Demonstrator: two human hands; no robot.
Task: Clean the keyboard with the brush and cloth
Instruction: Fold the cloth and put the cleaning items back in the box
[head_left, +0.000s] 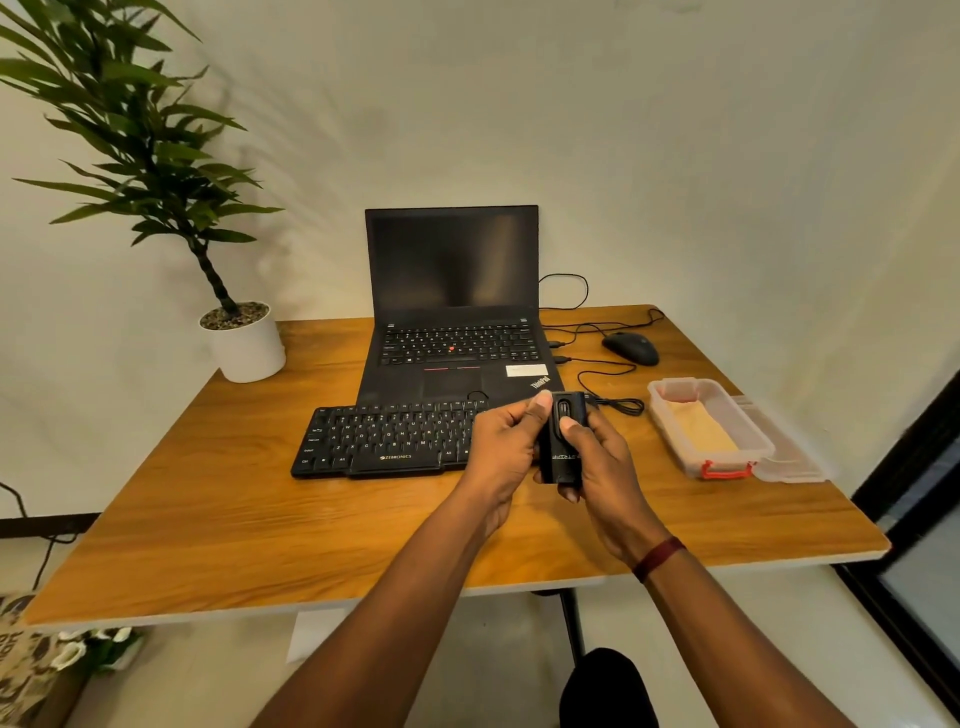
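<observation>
Left hand (500, 453) and right hand (598, 463) around a black brush (564, 441), over the keyboard (384, 437), right end

The right end of the black flat plastic keyboard (384, 434) is hidden behind the left hand (498, 457) and right hand (605, 467), both hands curled round a small black boxy plastic tool (563, 441) whose sides and back they cover; its pale lettering is too small to read. The green leafy potted plant (130, 130) is cut off by the top and left edges.
</observation>
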